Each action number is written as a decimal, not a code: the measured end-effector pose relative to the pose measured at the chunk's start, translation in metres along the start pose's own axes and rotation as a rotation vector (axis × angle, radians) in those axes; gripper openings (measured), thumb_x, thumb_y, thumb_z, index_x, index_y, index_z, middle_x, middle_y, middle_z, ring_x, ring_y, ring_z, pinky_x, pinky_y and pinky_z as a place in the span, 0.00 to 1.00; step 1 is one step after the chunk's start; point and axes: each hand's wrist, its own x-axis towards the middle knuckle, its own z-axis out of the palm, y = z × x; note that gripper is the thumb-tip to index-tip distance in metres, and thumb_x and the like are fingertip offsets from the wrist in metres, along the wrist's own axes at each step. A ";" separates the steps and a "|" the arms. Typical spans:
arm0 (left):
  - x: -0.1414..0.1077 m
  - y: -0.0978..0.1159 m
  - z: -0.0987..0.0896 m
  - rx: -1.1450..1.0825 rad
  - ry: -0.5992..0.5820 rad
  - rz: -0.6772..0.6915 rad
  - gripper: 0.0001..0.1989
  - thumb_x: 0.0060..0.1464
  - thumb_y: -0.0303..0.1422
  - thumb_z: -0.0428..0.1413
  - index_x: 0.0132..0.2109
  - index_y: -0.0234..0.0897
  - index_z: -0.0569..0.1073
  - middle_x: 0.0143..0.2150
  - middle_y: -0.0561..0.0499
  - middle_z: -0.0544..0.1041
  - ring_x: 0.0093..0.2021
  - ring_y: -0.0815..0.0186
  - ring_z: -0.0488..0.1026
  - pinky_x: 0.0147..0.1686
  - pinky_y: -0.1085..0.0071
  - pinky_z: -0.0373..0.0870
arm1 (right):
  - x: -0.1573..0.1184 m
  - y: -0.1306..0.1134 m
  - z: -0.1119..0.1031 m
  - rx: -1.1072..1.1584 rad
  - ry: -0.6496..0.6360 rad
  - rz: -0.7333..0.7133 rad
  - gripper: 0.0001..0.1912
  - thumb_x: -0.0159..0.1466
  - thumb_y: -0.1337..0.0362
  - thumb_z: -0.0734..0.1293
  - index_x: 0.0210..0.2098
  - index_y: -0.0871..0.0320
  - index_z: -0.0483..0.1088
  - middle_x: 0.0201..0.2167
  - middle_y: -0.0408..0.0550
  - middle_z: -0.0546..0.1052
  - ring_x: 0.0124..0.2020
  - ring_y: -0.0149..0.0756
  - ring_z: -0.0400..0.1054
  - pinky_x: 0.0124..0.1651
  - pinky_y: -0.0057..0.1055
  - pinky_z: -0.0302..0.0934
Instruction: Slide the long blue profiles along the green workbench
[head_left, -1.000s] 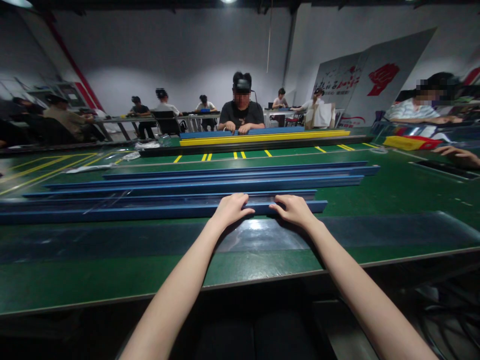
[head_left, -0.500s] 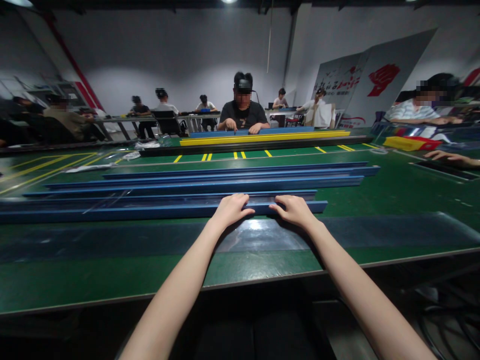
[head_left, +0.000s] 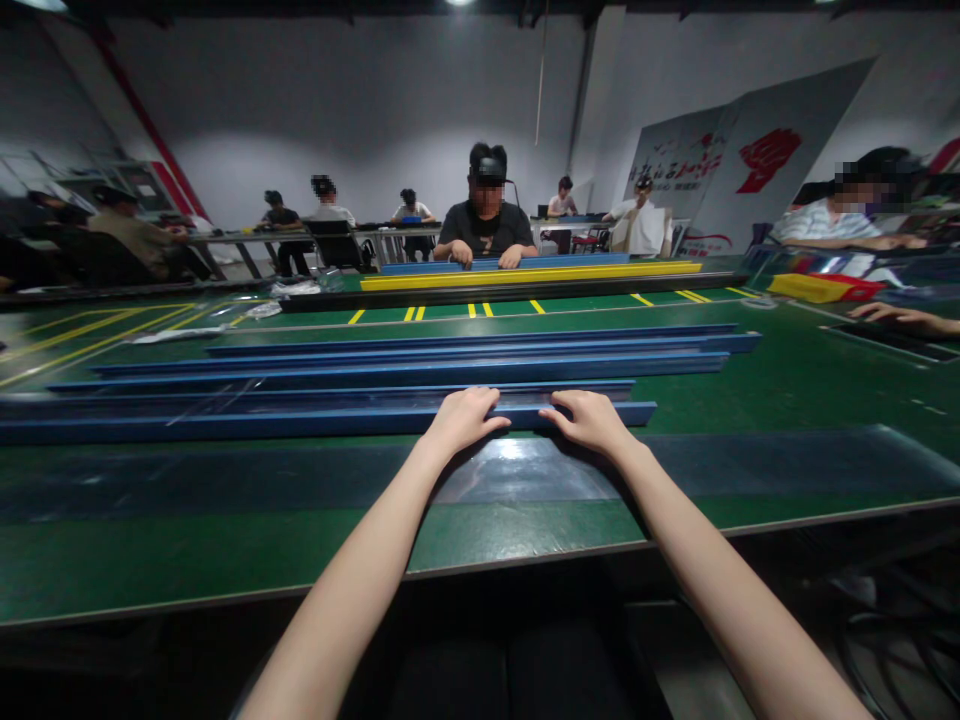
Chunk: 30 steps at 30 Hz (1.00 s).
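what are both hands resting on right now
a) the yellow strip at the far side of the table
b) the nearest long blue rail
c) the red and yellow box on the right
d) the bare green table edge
b: the left hand and the right hand both lie with fingers curled over the nearest long blue rail, side by side, while the yellow strip lies far off by another person.

Blue rails (head_left: pixel 300 424) – five or so; hands – two; yellow rail (head_left: pixel 525 275) – one.
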 end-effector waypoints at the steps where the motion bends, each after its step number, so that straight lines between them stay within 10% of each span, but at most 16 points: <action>1: 0.000 0.000 0.000 -0.001 -0.002 -0.001 0.13 0.53 0.44 0.52 0.34 0.38 0.66 0.36 0.51 0.74 0.38 0.64 0.70 0.34 0.72 0.62 | 0.000 0.000 0.000 -0.001 0.001 0.000 0.19 0.63 0.50 0.54 0.30 0.57 0.68 0.31 0.49 0.76 0.33 0.35 0.67 0.32 0.27 0.46; 30: 0.000 0.000 0.000 0.018 -0.033 0.003 0.14 0.55 0.44 0.50 0.37 0.37 0.67 0.38 0.49 0.73 0.41 0.63 0.69 0.38 0.71 0.63 | -0.001 -0.001 -0.001 -0.006 -0.014 -0.001 0.20 0.63 0.51 0.54 0.30 0.57 0.69 0.32 0.49 0.76 0.35 0.35 0.67 0.32 0.27 0.47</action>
